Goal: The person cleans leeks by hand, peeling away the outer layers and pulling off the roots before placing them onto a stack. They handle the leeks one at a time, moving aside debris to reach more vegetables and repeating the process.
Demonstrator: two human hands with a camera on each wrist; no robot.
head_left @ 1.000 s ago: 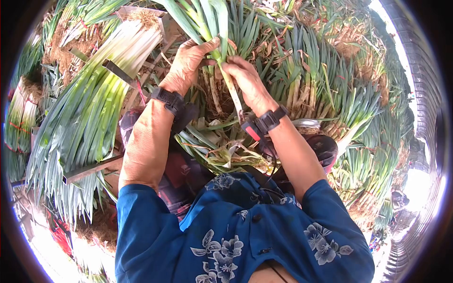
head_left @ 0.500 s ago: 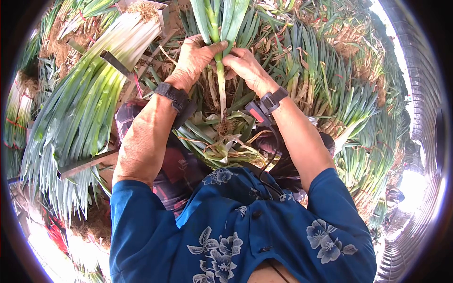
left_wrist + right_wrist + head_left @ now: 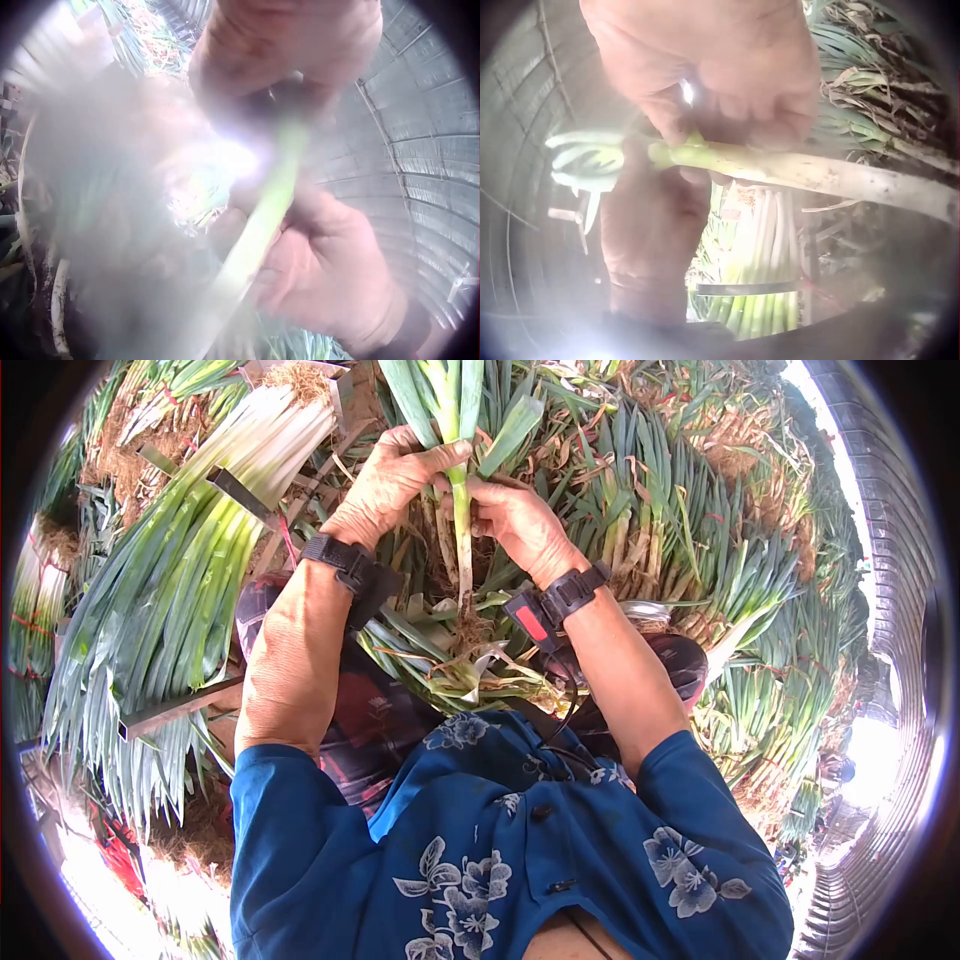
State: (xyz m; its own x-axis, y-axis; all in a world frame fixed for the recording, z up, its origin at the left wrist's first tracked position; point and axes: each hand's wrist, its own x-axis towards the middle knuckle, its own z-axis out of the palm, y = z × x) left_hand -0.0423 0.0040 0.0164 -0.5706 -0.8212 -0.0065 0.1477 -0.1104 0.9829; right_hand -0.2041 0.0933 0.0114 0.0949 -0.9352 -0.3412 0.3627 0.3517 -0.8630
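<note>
One leek (image 3: 463, 540) is held upright in front of the body, its green leaves up and its brown roots (image 3: 470, 634) down. My left hand (image 3: 398, 478) grips it where the leaves fan out, thumb across the front. Just below, my right hand (image 3: 525, 528) pinches at the same leek with curled fingers, and one outer leaf (image 3: 512, 436) leans off to the right. In the right wrist view the right thumb and finger meet at a small green flap on the stalk (image 3: 832, 178). The left wrist view is hazy.
A large bundle of cleaned leeks (image 3: 190, 570) lies at the left across a metal frame (image 3: 185, 705). Uncleaned leeks (image 3: 650, 510) are heaped at the right and ahead. Stripped leaves (image 3: 450, 675) lie between the knees. Ribbed sheeting (image 3: 905, 560) curves along the far right.
The leek has swung from slanting to upright, its roots now showing above the stripped leaves. One outer leaf has come away to the right near the right hand. Both hands stay on the leek.
</note>
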